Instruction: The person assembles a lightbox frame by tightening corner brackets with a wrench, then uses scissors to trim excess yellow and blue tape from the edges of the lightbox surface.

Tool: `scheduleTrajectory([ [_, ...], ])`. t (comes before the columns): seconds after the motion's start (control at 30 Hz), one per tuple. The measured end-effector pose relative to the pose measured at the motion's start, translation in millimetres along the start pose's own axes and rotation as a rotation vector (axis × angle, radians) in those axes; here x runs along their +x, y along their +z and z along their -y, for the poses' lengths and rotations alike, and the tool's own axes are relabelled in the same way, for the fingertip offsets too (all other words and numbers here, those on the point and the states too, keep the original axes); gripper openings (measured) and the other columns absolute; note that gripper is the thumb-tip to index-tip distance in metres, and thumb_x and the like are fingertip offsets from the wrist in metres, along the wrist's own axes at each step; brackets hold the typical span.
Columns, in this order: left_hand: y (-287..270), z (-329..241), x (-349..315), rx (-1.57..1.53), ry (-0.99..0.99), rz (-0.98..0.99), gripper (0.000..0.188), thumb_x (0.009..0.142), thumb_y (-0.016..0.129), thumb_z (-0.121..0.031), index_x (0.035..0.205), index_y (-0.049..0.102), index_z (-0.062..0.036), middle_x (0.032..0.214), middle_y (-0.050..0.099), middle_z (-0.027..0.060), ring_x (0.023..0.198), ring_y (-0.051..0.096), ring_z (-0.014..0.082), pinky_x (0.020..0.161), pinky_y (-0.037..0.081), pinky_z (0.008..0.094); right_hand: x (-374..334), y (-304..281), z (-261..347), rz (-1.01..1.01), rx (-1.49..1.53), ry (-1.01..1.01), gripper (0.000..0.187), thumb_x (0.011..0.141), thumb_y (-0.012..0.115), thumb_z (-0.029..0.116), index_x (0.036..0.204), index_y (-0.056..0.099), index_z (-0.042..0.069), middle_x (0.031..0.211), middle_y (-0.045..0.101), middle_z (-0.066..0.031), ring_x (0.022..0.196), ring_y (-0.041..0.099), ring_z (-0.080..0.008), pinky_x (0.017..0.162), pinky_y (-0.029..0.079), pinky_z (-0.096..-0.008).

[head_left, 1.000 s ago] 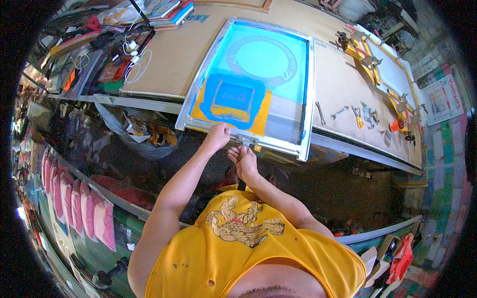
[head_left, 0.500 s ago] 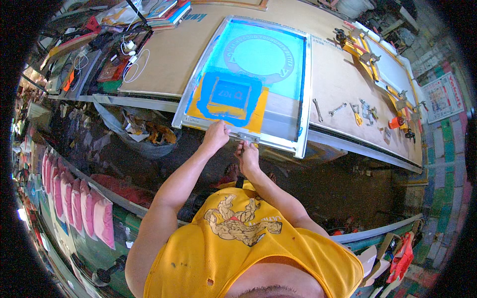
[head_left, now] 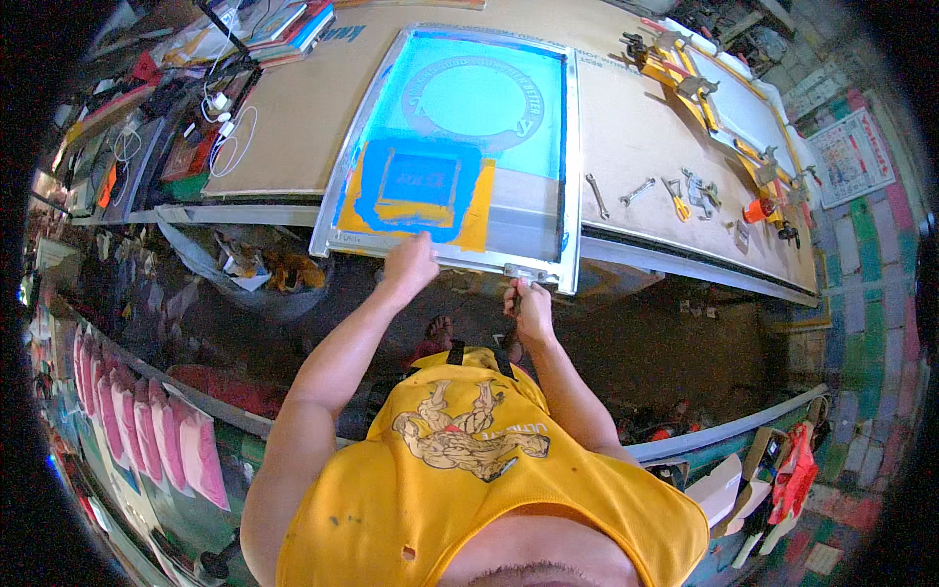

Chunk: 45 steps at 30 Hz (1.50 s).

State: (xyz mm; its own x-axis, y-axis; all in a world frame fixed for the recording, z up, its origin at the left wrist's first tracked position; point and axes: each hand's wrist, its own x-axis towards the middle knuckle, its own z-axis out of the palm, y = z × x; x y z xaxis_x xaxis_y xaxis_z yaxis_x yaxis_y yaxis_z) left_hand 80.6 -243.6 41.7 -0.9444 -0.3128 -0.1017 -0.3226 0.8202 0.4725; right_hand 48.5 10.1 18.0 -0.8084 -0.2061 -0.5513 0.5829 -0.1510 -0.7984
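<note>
A screen-printing frame [head_left: 573,196] with pale metal rails lies over the table's near edge. Its mesh is bright blue, with a ring-shaped design and a darker blue rectangle bordered by yellow-orange areas. My left hand [head_left: 411,264] is closed at the near rail, left of its middle; the fingertips are partly hidden. Close to the near right corner, my right hand [head_left: 531,311] pinches a small metal clamp-like fitting [head_left: 528,274] set against the rail. The fitting's lower part is hidden by my fingers.
Wrenches [head_left: 597,196], yellow-handled pliers [head_left: 676,199] and an orange cup-like item [head_left: 758,210] lie to the right. Beyond them stands a yellow-edged frame with metal clamps [head_left: 699,88]. White cables [head_left: 235,137] lie at left, above a hanging grey bag [head_left: 205,259].
My right hand and the metal fitting have moved right along the near rail toward the corner. My left hand stays at the rail. The whole view has shifted slightly.
</note>
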Motion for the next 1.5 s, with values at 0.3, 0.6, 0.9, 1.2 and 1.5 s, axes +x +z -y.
scheduleTrajectory([
  [0.3, 45.3, -82.4, 4.4, -0.138, 0.554, 0.087, 0.038, 0.077, 0.075, -0.01, 0.112, 0.062, -0.0027, 0.114, 0.056, 0.0157, 0.113, 0.056, 0.0356, 0.095, 0.048, 0.0455, -2.8, -2.2, -7.4, -0.114, 0.037, -0.05, 0.024, 0.105, 0.052, 0.024, 0.095, 0.061, 0.004, 0.071, 0.057, -0.0016, 0.056, 0.048, -0.0105, 0.052, 0.04, -0.0263],
  [0.6, 53.9, -80.2, 8.8, -0.129, 0.532, 0.092, 0.043, 0.075, 0.077, -0.008, 0.115, 0.062, -0.0032, 0.11, 0.058, 0.0145, 0.107, 0.058, 0.0353, 0.093, 0.049, 0.045, -6.3, -12.4, -1.8, -0.152, -0.058, -0.114, 0.028, 0.104, 0.053, 0.029, 0.092, 0.062, 0.005, 0.068, 0.054, 0.0006, 0.053, 0.045, -0.0094, 0.048, 0.037, -0.0259],
  [0.9, 55.9, -79.0, 9.1, -0.162, 0.542, 0.05, 0.04, 0.074, 0.076, -0.006, 0.112, 0.062, -0.005, 0.106, 0.057, 0.0136, 0.104, 0.058, 0.0357, 0.087, 0.05, 0.0459, -5.1, -14.1, -3.3, -0.154, -0.066, -0.104, 0.029, 0.105, 0.052, 0.03, 0.091, 0.06, 0.007, 0.065, 0.046, 0.0044, 0.052, 0.037, -0.0074, 0.048, 0.032, -0.0249],
  [1.2, 58.5, -82.7, 9.9, -0.163, 0.513, 0.035, 0.042, 0.07, 0.079, -0.005, 0.109, 0.063, -0.0068, 0.107, 0.058, 0.0134, 0.104, 0.059, 0.0363, 0.087, 0.049, 0.046, -1.7, -11.0, -19.9, -0.222, -0.117, -0.2, 0.029, 0.106, 0.049, 0.032, 0.094, 0.058, 0.007, 0.066, 0.045, 0.0043, 0.052, 0.036, -0.0072, 0.047, 0.03, -0.0267],
  [1.5, 59.5, -78.6, 14.9, -0.158, 0.508, 0.086, 0.053, 0.073, 0.077, -0.005, 0.123, 0.061, -0.0062, 0.107, 0.057, 0.0129, 0.106, 0.058, 0.034, 0.088, 0.05, 0.0448, -18.5, 44.5, -30.9, -0.19, 0.676, -0.061, 0.014, 0.109, 0.041, 0.02, 0.109, 0.049, 0.009, 0.083, 0.052, -0.0018, 0.067, 0.047, -0.0135, 0.063, 0.044, -0.0296],
])
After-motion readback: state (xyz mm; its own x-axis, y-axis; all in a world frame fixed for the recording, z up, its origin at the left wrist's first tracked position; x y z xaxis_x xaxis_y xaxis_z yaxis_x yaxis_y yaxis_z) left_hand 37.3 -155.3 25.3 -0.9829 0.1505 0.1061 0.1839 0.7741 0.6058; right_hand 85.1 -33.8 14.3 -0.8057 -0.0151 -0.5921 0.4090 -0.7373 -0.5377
